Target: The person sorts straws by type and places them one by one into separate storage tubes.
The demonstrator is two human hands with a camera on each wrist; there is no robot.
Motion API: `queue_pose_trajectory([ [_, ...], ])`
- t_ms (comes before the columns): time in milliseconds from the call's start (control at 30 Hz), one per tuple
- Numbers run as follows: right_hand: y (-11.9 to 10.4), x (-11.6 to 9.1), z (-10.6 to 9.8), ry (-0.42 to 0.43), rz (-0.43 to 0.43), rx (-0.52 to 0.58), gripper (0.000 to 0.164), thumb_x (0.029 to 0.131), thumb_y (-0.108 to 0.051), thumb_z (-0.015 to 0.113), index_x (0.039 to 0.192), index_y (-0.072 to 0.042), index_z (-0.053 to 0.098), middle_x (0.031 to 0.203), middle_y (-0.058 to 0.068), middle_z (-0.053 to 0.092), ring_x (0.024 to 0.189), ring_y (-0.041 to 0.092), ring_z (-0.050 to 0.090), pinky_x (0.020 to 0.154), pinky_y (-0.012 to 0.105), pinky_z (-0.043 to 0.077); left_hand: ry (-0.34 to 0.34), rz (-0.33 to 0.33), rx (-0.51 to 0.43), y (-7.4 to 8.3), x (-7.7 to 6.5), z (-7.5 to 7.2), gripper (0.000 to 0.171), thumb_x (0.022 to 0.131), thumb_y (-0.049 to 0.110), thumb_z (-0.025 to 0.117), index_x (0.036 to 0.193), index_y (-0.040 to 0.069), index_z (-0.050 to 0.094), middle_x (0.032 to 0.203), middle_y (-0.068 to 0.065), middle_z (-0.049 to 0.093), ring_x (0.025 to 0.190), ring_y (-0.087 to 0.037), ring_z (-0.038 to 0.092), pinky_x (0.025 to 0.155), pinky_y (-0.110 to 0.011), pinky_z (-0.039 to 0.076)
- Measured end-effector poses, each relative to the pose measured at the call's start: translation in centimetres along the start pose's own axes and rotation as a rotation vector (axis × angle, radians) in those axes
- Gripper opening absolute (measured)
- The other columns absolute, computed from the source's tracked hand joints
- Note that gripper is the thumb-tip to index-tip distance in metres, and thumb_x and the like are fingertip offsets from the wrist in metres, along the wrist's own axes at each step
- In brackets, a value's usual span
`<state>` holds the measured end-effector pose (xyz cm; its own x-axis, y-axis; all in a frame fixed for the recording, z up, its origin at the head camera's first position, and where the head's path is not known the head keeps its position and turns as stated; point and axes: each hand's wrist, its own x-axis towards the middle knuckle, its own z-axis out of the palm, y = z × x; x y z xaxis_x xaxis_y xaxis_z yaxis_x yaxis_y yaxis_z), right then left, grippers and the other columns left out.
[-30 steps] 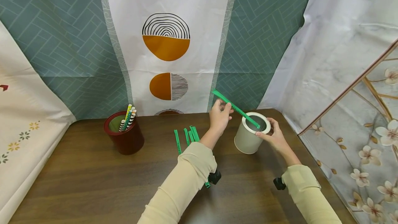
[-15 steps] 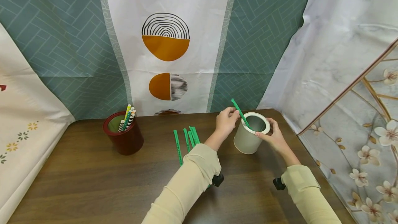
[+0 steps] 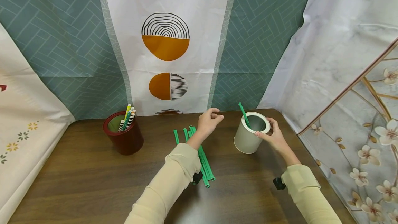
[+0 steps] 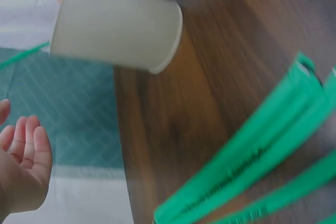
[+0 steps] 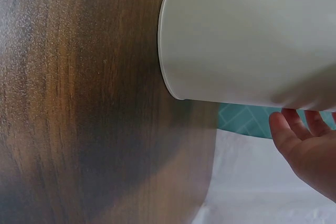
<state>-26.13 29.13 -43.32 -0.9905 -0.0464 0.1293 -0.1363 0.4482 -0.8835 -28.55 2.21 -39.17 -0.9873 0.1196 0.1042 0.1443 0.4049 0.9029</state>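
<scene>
My left hand (image 3: 207, 123) is raised over the table with its fingers loosely bent and nothing between them. Under that forearm lie several green wrapped straws (image 3: 206, 165), large in the left wrist view. To the right, an off-white round canister (image 3: 248, 139) stands upright on the table. My right hand (image 3: 275, 137) holds it near the rim, thumb in front and fingers at the far side. One green wrapped straw (image 3: 244, 112) leans inside against the rim, its upper end sticking out and its lower end hidden.
A dark red round canister (image 3: 127, 142) stands at the back left, with several patterned straws (image 3: 129, 117) in it. The wooden table (image 3: 102, 182) ends at a cloth backdrop (image 3: 261, 44) behind and a floral cloth on the right.
My left hand has lowered the green wrapped straw into the off-white canister, let go and drawn back to the left. My right hand has stayed at the canister.
</scene>
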Motion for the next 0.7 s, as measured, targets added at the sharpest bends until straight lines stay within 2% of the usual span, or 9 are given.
queue_pose_trajectory([
  [167,-0.2,-0.1,0.0,0.002,0.009,-0.005,0.073,0.079,-0.012,0.063,0.133,0.002,0.016,0.126,0.021,0.030,0.100,0.020,0.036,0.071,0.010,0.036,-0.005,-0.028,0.051,-1.7,0.0,-1.7,0.035,0.085,0.028,0.058,0.115,0.011,0.054,0.090,-0.006,0.063,0.075,-0.018,0.060,0.065,-0.027,0.047],
  [367,-0.2,-0.1,0.0,0.004,0.013,-0.023,0.073,0.080,-0.012,0.062,0.134,0.001,0.015,0.128,0.021,0.029,0.101,0.021,0.036,0.072,0.009,0.035,-0.046,-0.070,0.039,-3.7,-0.2,-3.3,0.036,0.084,0.025,0.060,0.116,0.014,0.052,0.088,-0.005,0.063,0.075,-0.018,0.059,0.064,-0.027,0.046],
  [533,-0.2,-0.3,-0.2,-0.017,-0.033,-0.016,0.078,0.079,-0.026,0.064,0.134,0.001,0.016,0.128,0.023,0.027,0.103,0.022,0.036,0.073,0.012,0.036,-0.049,-0.094,0.045,-5.4,-0.6,-4.3,0.034,0.084,0.024,0.060,0.116,0.014,0.051,0.090,-0.006,0.061,0.077,-0.020,0.058,0.063,-0.027,0.045],
  [600,-0.2,-0.4,-0.2,-0.013,-0.068,0.003,0.078,0.078,-0.029,0.065,0.132,0.001,0.018,0.125,0.022,0.029,0.100,0.019,0.038,0.072,0.013,0.037,-0.039,-0.107,0.051,-6.2,-0.8,-4.6,0.034,0.084,0.024,0.060,0.115,0.014,0.051,0.090,-0.006,0.061,0.076,-0.020,0.058,0.063,-0.027,0.045],
  [700,-0.3,-0.4,-0.2,-0.011,-0.076,0.002,0.078,0.077,-0.031,0.065,0.132,0.001,0.019,0.124,0.022,0.030,0.100,0.019,0.038,0.072,0.013,0.037,-0.018,-0.133,0.050,-7.6,-1.2,-5.2,0.034,0.083,0.022,0.061,0.114,0.013,0.051,0.089,-0.007,0.061,0.074,-0.021,0.058,0.063,-0.028,0.045],
])
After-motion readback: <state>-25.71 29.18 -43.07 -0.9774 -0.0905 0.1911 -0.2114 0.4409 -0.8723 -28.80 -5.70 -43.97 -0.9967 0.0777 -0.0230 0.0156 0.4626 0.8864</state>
